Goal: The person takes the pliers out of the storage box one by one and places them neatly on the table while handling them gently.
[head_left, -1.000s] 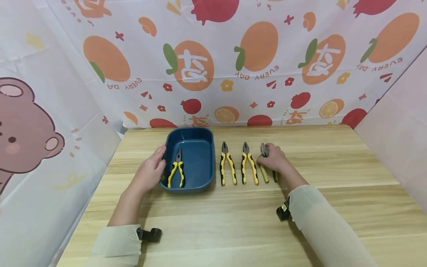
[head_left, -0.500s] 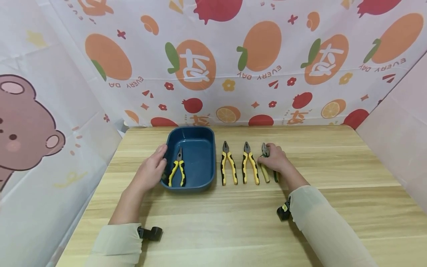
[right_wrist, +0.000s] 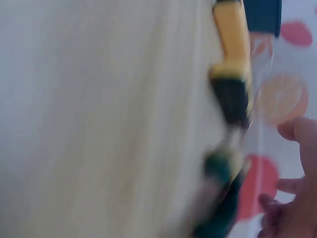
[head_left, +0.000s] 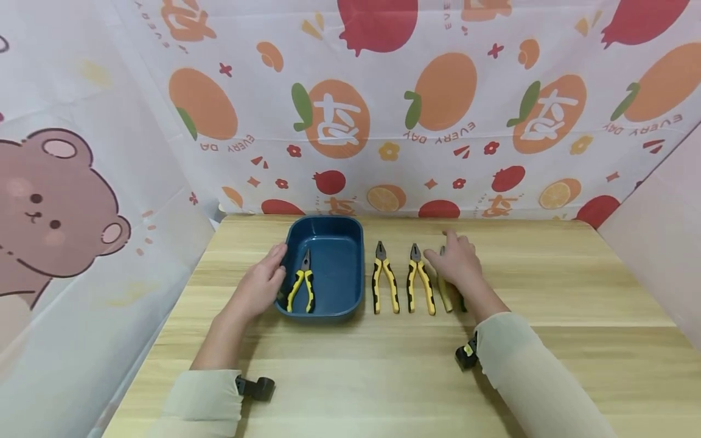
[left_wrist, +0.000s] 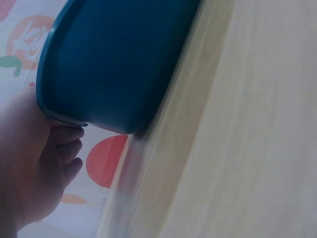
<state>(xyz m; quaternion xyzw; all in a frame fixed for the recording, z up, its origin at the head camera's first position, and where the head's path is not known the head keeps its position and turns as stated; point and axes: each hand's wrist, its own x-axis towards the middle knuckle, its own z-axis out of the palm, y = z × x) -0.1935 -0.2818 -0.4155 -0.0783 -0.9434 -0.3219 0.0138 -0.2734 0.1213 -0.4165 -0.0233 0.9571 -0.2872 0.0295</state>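
A dark blue tray (head_left: 327, 218) stands on the wooden table (head_left: 383, 365) and holds one pair of yellow-and-black pliers (head_left: 303, 286). My left hand (head_left: 263, 282) rests against the tray's left wall, fingers relaxed; in the left wrist view the fingers (left_wrist: 63, 148) lie just under the tray's rim (left_wrist: 47, 106). To the tray's right lie two more yellow-and-black pliers (head_left: 385, 283) (head_left: 420, 285), then a green-handled pair (head_left: 446, 297). My right hand (head_left: 457, 261) hovers over that pair with fingers spread and holds nothing. The right wrist view is blurred.
Fruit-print cloth walls close the table at the back and both sides, with a bear print on the left. Bare tabletop lies in front of the tools and to the right of my right hand. Black wrist cameras (head_left: 255, 387) (head_left: 467, 356) sit at my cuffs.
My right hand has let go of the green-handled pliers and straightened its fingers above them. The left hand stays at the tray. The head view has shifted slightly.
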